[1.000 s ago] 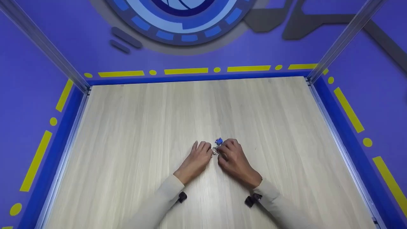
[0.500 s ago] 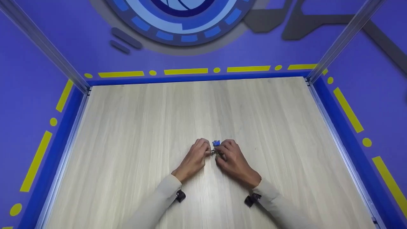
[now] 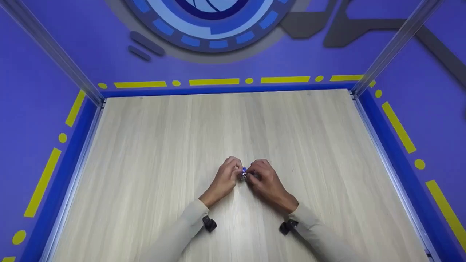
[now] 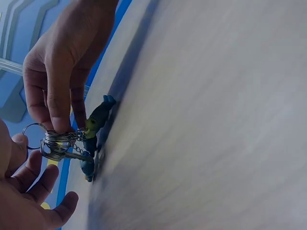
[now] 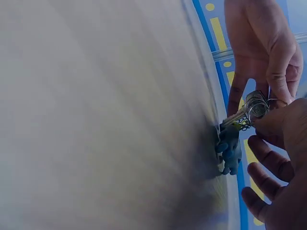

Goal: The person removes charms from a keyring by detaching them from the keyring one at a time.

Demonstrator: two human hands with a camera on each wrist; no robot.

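Observation:
A small bunch of keys (image 4: 55,146) hangs between my two hands just above the table, with a short chain (image 4: 78,139) and a blue figurine (image 4: 98,117) attached. My left hand (image 3: 224,178) pinches a wire split ring (image 4: 33,127) at the bunch's side with thumb and finger; its other fingers spread loosely. With thumb and fingertips, my right hand (image 3: 267,182) pinches the metal bunch from the other side. One key blade (image 4: 76,156) points toward the figurine. In the head view, fingers hide most of the bunch.
The light wooden table (image 3: 164,138) spreads around both hands. Blue walls (image 3: 233,69) with yellow markings and metal corner posts (image 3: 393,51) enclose its back and sides.
The blue figurine has moved down and left, from beyond my right fingertips to between the hands. My left hand shifts its fingers on the metal; the right hand stays nearly in place.

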